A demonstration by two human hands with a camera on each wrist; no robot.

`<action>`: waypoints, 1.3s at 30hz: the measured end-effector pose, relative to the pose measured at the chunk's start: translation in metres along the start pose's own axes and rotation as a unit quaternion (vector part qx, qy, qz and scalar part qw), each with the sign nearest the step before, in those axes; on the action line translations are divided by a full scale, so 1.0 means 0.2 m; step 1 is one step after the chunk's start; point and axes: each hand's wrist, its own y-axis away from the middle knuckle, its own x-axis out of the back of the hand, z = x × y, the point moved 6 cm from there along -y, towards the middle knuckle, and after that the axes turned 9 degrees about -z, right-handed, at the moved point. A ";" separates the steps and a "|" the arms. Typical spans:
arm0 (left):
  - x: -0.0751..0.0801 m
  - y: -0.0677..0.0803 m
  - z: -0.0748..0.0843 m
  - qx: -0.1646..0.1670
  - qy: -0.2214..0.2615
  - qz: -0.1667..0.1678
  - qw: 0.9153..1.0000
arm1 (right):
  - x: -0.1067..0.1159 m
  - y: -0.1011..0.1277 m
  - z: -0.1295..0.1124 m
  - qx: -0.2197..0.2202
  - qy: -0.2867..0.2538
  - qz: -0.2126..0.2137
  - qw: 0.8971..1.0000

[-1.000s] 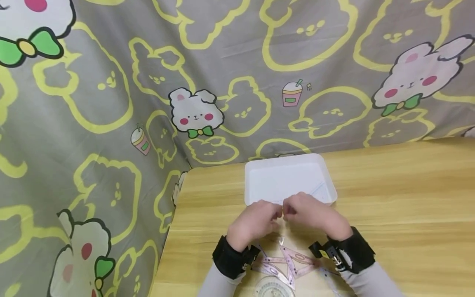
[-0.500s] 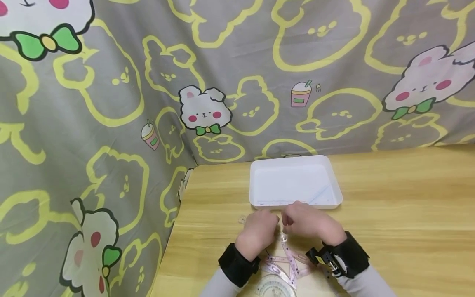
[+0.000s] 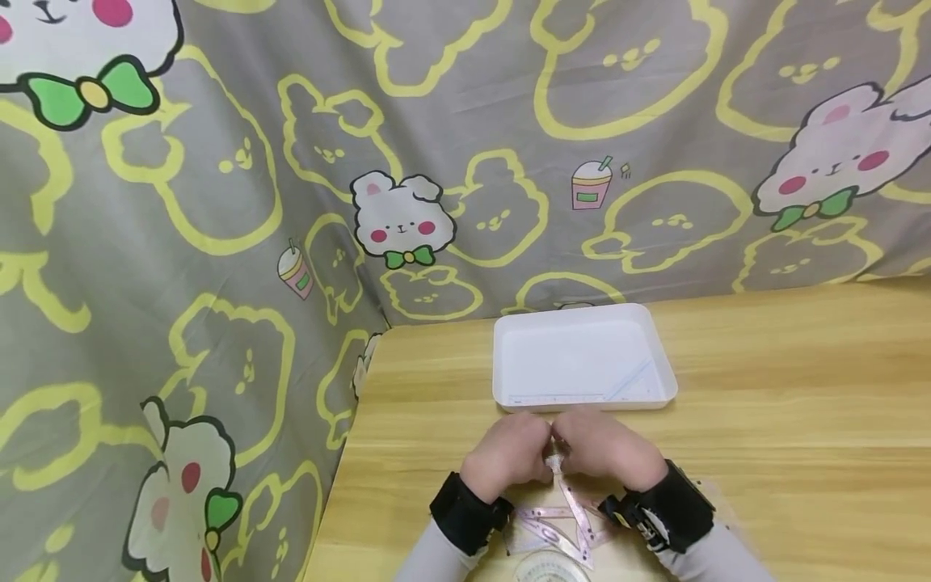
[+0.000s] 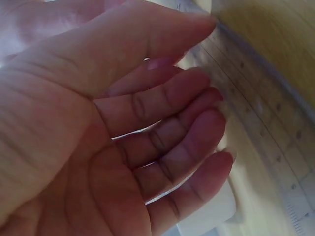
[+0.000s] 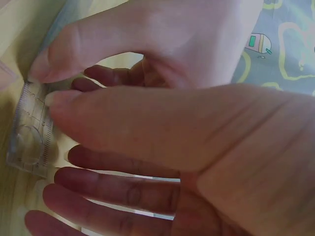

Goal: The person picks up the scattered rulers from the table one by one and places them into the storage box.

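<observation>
My left hand and right hand meet just in front of the white tray. Between them they pinch a clear ruler, of which the head view shows only the near end. In the left wrist view the ruler slants past the left fingertips, with the thumb tip at its edge. Its end with a round hole shows in the right wrist view, where both thumbs lie close together at the ruler. The right hand's other fingers are spread and loosely bent below it.
Inside the white tray lie a clear set square and a clear ruler along the near wall. Nearer my body, pink printed straight-edged pieces and a round clear protractor lie on the wooden table. A patterned curtain stands behind.
Both hands have drawn back from the tray's near edge toward my body, uncovering its near wall. They now sit closer together over the ruler. The head view has shifted slightly.
</observation>
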 end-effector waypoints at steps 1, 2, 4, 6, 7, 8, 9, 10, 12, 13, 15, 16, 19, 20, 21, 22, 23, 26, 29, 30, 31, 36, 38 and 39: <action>-0.01 0.00 0.00 -0.005 0.009 -0.008 1.000 | 0.00 0.00 0.01 -0.009 0.001 -0.004 1.000; -0.02 -0.01 0.00 -0.010 0.021 -0.015 1.000 | -0.01 0.00 0.01 -0.016 0.003 -0.009 1.000; -0.03 -0.01 -0.01 -0.021 0.043 -0.026 0.999 | -0.01 0.00 0.02 -0.023 -0.001 -0.020 1.000; -0.03 -0.01 -0.01 -0.037 0.060 -0.028 0.997 | 0.00 0.00 0.04 -0.024 -0.012 -0.030 0.999; -0.02 -0.01 -0.01 -0.045 0.069 -0.028 0.996 | 0.00 0.00 0.04 -0.018 -0.015 -0.032 0.999; -0.01 -0.02 -0.01 -0.056 0.075 -0.025 0.995 | 0.01 0.00 0.05 -0.010 -0.016 -0.033 0.999; 0.00 -0.02 -0.01 -0.068 0.076 -0.021 0.995 | 0.02 0.00 0.05 -0.004 -0.022 -0.034 0.999; 0.01 -0.02 0.00 -0.080 0.079 -0.016 0.994 | 0.03 0.00 0.06 0.004 -0.025 -0.032 0.999; 0.04 -0.02 0.00 -0.099 0.078 -0.005 0.992 | 0.04 0.01 0.07 0.017 -0.031 -0.025 0.999; 0.05 -0.02 0.01 -0.105 0.078 -0.001 0.991 | 0.05 0.02 0.08 0.024 -0.034 -0.021 0.999; 0.07 -0.02 0.01 -0.112 0.084 0.002 0.990 | 0.06 0.03 0.09 0.029 -0.050 -0.018 0.998; 0.08 -0.02 0.00 -0.109 0.091 0.000 0.990 | 0.07 0.04 0.09 0.032 -0.056 -0.016 0.998; 0.08 0.00 -0.01 -0.093 0.113 -0.015 0.989 | 0.08 0.06 0.12 0.031 -0.086 -0.018 0.996; 0.08 0.00 -0.02 -0.088 0.122 -0.018 0.988 | 0.09 0.07 0.13 0.029 -0.095 -0.019 0.995; 0.08 0.01 -0.03 -0.082 0.131 -0.022 0.988 | 0.11 0.08 0.14 0.025 -0.106 -0.019 0.994; 0.08 0.01 -0.04 -0.078 0.140 -0.023 0.987 | 0.12 0.08 0.15 0.024 -0.112 -0.019 0.993; 0.09 0.02 -0.05 -0.074 0.148 -0.022 0.986 | 0.13 0.09 0.16 0.021 -0.117 -0.019 0.993; 0.11 0.03 -0.08 -0.071 0.160 -0.007 0.985 | 0.17 0.11 0.19 0.013 -0.128 -0.016 0.992; 0.13 0.05 -0.10 -0.076 0.154 0.017 0.985 | 0.20 0.12 0.21 0.009 -0.134 -0.014 0.991; 0.14 0.06 -0.11 -0.079 0.150 0.027 0.985 | 0.20 0.13 0.21 0.005 -0.138 -0.015 0.990; 0.15 0.07 -0.11 -0.084 0.150 0.035 0.984 | 0.21 0.13 0.22 0.003 -0.143 -0.015 0.990; 0.20 0.09 -0.13 -0.097 0.149 0.074 0.981 | 0.23 0.14 0.23 0.001 -0.168 -0.016 0.986; 0.21 0.09 -0.14 -0.096 0.144 0.091 0.981 | 0.24 0.14 0.24 0.007 -0.169 -0.013 0.985; 0.22 0.09 -0.15 -0.095 0.142 0.099 0.980 | 0.24 0.13 0.24 0.009 -0.168 -0.009 0.986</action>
